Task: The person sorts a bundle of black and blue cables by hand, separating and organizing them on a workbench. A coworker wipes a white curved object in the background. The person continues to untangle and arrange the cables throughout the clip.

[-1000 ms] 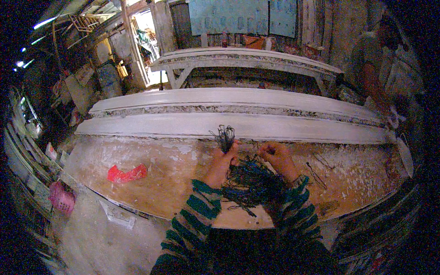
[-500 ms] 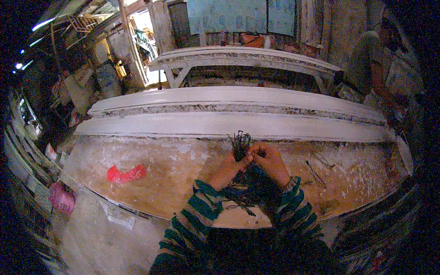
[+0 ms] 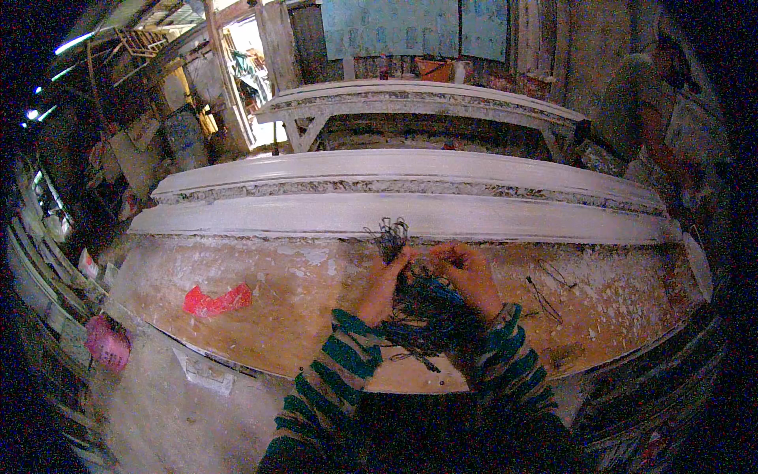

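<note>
"Black cord bunch (image 3: 392,239): where?"
"Clasped in my left hand (image 3: 382,281), near the tangled pile (image 3: 433,316) on the table (image 3: 308,272)."
"And your right hand (image 3: 471,276)?"
"Curled; I can't tell whether it grips anything."

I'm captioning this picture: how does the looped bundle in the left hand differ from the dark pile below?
The looped bundle is smaller; the dark pile is larger. The looped bundle is gripped in the left hand; the dark pile lies on the brown board. Both look dark and stringy.
</note>
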The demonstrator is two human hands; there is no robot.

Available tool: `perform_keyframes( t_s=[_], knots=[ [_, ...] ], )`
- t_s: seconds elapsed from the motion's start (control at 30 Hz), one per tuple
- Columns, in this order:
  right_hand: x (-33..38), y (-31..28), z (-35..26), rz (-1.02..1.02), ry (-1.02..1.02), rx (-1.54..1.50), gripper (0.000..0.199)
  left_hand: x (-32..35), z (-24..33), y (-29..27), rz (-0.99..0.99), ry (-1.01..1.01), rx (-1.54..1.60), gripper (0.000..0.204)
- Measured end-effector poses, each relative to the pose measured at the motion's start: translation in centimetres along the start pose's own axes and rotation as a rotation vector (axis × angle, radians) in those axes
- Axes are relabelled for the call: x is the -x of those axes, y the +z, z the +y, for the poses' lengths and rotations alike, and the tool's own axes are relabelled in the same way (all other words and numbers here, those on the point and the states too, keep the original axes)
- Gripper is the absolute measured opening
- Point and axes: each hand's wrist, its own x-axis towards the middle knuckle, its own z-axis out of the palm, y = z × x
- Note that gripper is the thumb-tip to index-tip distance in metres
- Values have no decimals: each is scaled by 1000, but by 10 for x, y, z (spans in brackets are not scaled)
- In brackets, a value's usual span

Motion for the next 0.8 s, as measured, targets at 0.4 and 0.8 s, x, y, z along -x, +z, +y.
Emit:
perform_keyframes(
  t_s=[0.4, 0.8],
  knots=[
    [2, -26, 19, -359, 96, 833, 14, -8, 10, -7, -32, 228, 321, 26],
    [-5, -21, 25, -29, 23, 205, 12, -4, 9, -11, -163, 116, 240, 26]
  ],
)
